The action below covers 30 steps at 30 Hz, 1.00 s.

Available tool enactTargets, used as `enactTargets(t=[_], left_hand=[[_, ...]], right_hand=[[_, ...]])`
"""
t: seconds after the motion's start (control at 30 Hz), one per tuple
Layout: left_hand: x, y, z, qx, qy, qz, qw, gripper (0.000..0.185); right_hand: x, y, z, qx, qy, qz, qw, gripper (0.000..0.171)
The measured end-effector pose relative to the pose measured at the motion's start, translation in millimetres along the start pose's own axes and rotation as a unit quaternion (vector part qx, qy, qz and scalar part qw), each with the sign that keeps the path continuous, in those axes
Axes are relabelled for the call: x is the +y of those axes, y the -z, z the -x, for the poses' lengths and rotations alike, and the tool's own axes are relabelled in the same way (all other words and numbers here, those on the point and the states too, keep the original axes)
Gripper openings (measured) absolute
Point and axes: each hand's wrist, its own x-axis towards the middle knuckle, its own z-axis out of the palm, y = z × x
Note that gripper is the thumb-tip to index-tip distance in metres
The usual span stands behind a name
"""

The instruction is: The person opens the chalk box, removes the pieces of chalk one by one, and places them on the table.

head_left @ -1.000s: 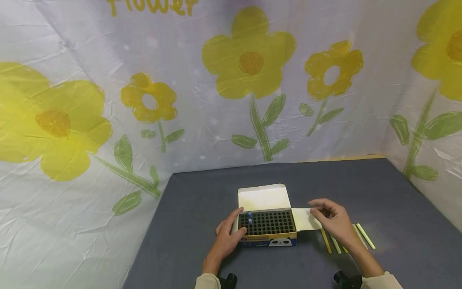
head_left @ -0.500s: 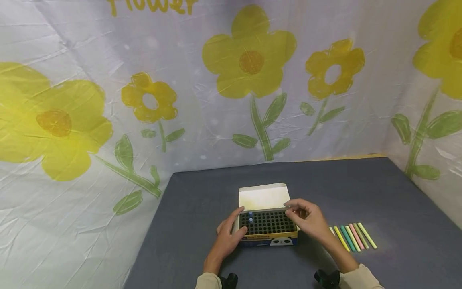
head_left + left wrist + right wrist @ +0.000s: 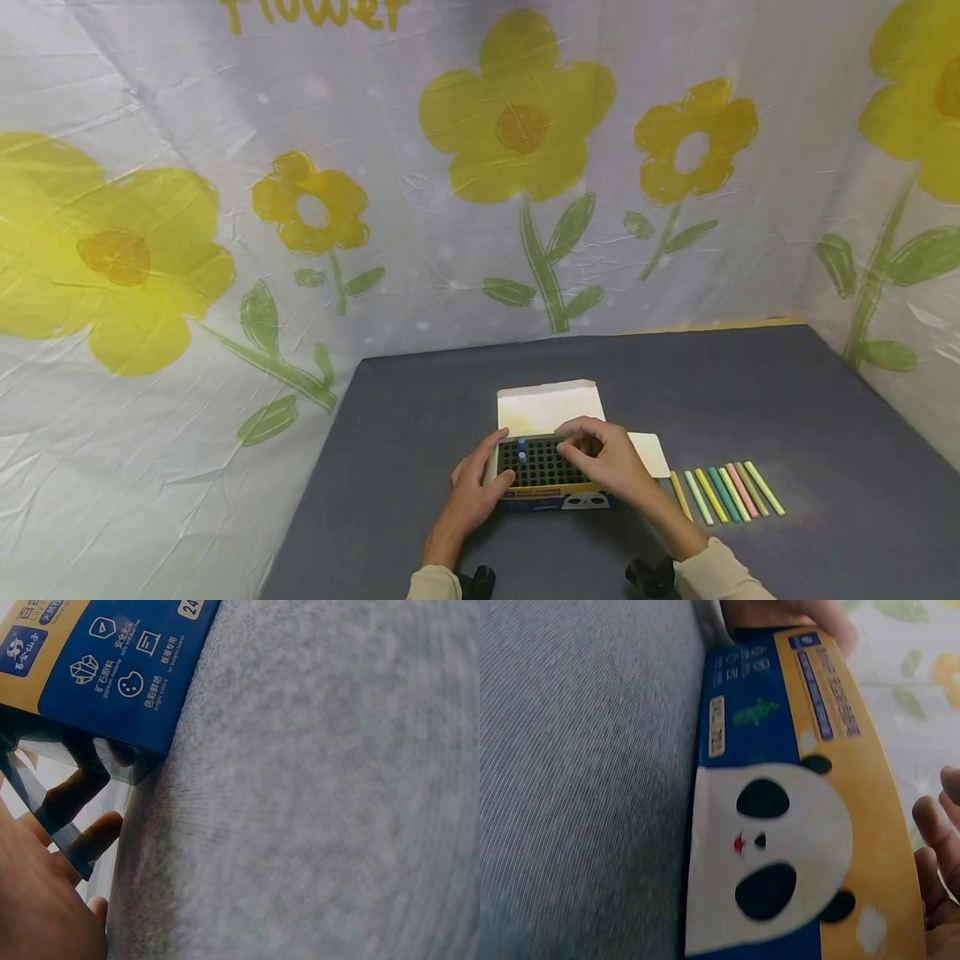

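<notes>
A chalk box (image 3: 558, 492) with its lid folded back stands on the dark table. Its black tray of holes (image 3: 543, 475) has two blue chalk sticks (image 3: 522, 451) upright near the left side. My left hand (image 3: 471, 500) holds the box's left end, thumb over the front and fingers behind. In the left wrist view its fingers (image 3: 90, 832) lie around a side flap under the box. My right hand (image 3: 607, 458) hovers over the tray's right half, thumb and forefinger apart, with no chalk seen between them. Its fingers (image 3: 937, 832) look loosely bent in the right wrist view.
Several coloured chalk sticks (image 3: 727, 493) lie side by side on the table (image 3: 405, 433) to the right of the box. A white side flap (image 3: 651, 454) sticks out rightward. A flower-printed curtain (image 3: 420, 275) hangs behind the table.
My right hand has moved left from above the side flap to over the tray, uncovering the row of chalk sticks. My left hand keeps holding the box.
</notes>
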Motion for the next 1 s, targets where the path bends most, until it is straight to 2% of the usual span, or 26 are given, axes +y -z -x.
enactTargets(t=[0.4, 0.7, 0.83, 1.0], left_hand=[[-0.2, 1.2, -0.1, -0.005, -0.013, -0.004, 0.9999, 0.061], [-1.5, 0.6, -3.2, 0.002, -0.023, -0.002, 0.9997, 0.061], [-3.1, 0.7, -4.1, 0.000, -0.023, -0.004, 0.9997, 0.061], [-3.9, 0.5, -3.8, -0.003, -0.031, -0.001, 0.9995, 0.062]], right_hand=[[-2.4, -21.9, -10.9, -0.047, -0.020, 0.043, 0.998, 0.019], [-1.0, -30.3, -15.2, -0.107, -0.039, 0.078, 0.990, 0.019], [-1.6, -36.0, -17.0, -0.105, -0.038, 0.115, 0.987, 0.018], [-4.2, -45.3, -17.4, -0.082, -0.023, 0.184, 0.979, 0.017]])
